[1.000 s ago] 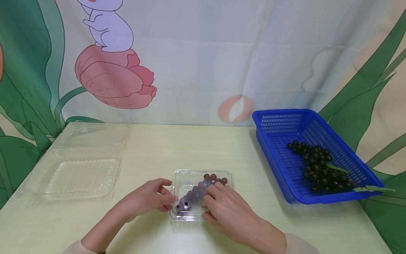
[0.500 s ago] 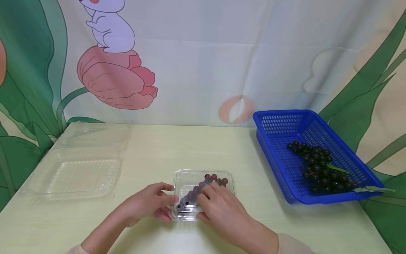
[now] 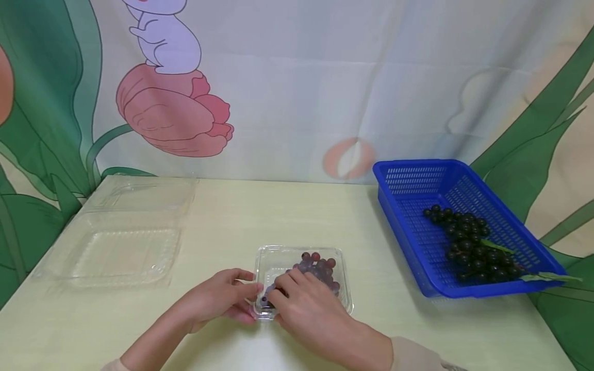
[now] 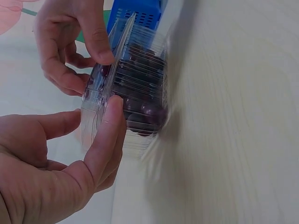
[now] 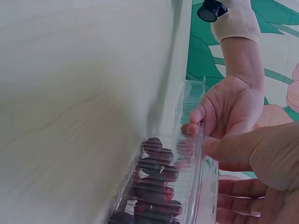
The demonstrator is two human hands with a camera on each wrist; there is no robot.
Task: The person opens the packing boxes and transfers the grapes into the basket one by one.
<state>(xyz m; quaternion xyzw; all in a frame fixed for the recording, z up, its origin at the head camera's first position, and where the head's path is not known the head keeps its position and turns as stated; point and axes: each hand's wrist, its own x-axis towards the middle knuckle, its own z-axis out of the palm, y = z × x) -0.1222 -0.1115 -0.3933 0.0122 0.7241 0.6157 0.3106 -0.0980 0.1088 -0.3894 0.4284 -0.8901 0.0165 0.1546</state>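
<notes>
A small clear plastic box with its lid down stands at the front middle of the table, dark red grapes inside. My left hand grips its left front corner, the thumb at the rim in the left wrist view. Across the front part of the lid lies my right hand, hiding some grapes. In the right wrist view its thumb presses the rim while the fingers of that right hand bend over the lid. The grapes show through the ribbed side wall.
A blue basket at the right holds dark grapes with green leaves. Another clear box lies with its lid folded back on the left of the table. A printed curtain hangs behind.
My right hand has slid left along the front of the box, uncovering grapes at the right. The fingers of my left hand have shifted down around the corner, while the camera view moved slightly.
</notes>
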